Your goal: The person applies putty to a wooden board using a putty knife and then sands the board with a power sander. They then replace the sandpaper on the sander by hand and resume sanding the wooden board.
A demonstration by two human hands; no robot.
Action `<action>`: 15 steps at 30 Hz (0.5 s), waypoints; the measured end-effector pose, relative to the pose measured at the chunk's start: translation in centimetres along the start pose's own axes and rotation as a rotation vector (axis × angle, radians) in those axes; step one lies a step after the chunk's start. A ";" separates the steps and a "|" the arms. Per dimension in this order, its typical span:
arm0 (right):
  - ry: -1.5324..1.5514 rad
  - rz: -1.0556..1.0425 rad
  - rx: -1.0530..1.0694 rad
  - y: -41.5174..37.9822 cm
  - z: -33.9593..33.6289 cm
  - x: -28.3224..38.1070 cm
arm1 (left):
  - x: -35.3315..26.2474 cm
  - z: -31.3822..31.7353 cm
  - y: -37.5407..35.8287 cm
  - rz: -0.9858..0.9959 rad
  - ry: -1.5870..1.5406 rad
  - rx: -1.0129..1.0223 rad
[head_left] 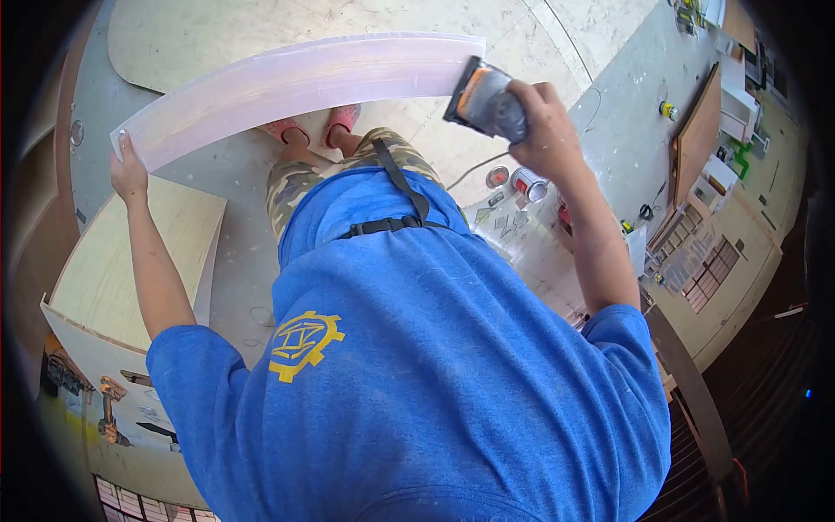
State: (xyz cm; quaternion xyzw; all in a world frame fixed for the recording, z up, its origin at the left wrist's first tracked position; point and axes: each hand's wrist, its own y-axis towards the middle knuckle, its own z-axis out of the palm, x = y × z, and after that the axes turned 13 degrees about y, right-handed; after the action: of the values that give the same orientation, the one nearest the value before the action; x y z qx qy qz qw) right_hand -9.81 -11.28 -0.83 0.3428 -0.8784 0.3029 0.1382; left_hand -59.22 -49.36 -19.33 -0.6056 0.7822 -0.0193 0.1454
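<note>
Head view, right hand [546, 126] gripping sander [489, 100], curved panel [304, 78]

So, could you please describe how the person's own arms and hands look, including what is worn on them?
The left hand and right hand are bare, with no gloves visible. The forearms are uncovered too, below short, loose blue sleeves. These belong to a blue shirt marked with a yellow gear-shaped emblem.

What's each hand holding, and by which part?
Left hand grips the long, curved, pale panel by its left end; right hand holds the grey power sander by its rounded end.
</note>
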 end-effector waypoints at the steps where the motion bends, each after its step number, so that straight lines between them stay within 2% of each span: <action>1: 0.023 0.003 0.003 0.2 -0.5 -0.7 | -0.1 0.0 0.1 -0.018 0.007 0.013; 5: -0.025 -0.151 0.022 0.5 1.0 0.5 | -0.8 0.0 -0.3 0.015 -0.006 -0.030; 9: -0.029 -0.176 0.075 1.2 3.7 6.0 | -0.6 0.2 0.0 0.039 0.004 -0.052; 12: -0.055 -0.237 0.113 2.1 5.4 10.6 | -0.2 0.3 0.4 -0.004 0.017 0.027; 15: -0.035 -0.268 0.112 1.3 6.0 11.1 | 0.2 -0.1 0.2 0.022 0.005 0.002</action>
State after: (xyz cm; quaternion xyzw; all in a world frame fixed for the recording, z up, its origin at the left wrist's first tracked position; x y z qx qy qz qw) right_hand -18.99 -20.09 -1.04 0.4696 -0.8087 0.3241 0.1429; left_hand -59.50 -49.52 -19.33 -0.5968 0.7890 -0.0200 0.1444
